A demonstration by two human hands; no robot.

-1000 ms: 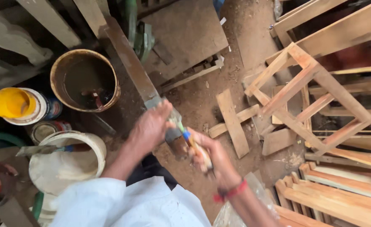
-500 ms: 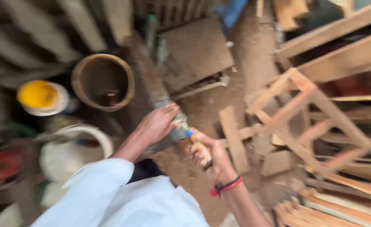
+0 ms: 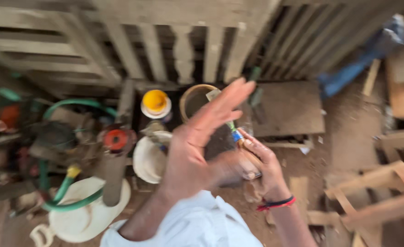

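Overhead, two hands (image 3: 202, 146); one brush (image 3: 236, 135); two white buckets (image 3: 150, 158).

White sleeve (image 3: 197, 219), red-black wristband (image 3: 275, 203)

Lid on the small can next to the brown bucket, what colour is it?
Yellow lid, seen from above in the head view, left of the bucket.

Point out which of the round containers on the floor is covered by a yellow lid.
It is the small tin with the yellow lid, left of the open brown bucket. The bucket has no lid, and the white bucket below it is open too.
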